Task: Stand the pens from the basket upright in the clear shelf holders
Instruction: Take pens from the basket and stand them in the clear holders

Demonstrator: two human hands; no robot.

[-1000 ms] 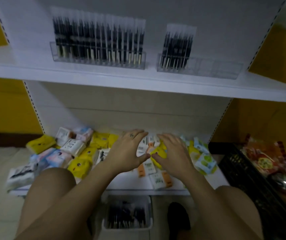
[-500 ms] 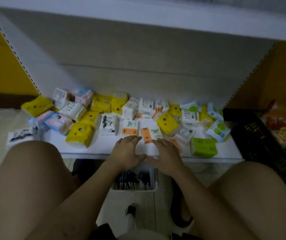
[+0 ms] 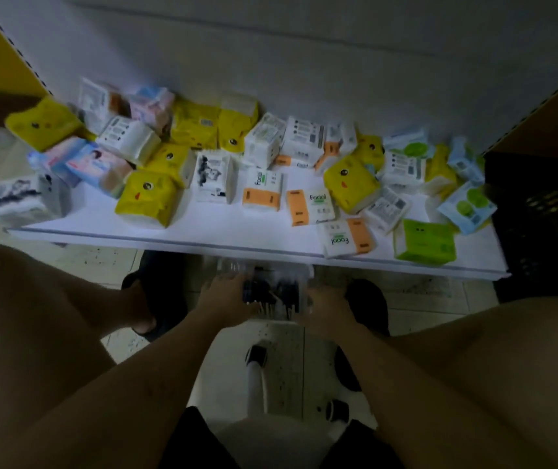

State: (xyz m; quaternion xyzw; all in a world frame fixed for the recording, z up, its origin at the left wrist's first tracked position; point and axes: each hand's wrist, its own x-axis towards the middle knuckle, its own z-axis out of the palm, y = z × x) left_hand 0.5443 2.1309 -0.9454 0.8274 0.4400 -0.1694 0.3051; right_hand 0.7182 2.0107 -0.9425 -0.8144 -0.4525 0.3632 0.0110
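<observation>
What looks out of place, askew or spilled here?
The small soft tissue packs on the white lower shelf lie jumbled: tilted, overlapping, facing every way, not in rows. The pale plastic basket of dark pens on the floor is too blurred to judge.

Black shorts point(image 3: 200, 441), dark slip-on shoes point(image 3: 369, 299)

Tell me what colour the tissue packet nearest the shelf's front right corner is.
Bright lime green; the packet shows clearly in the head view.
</observation>
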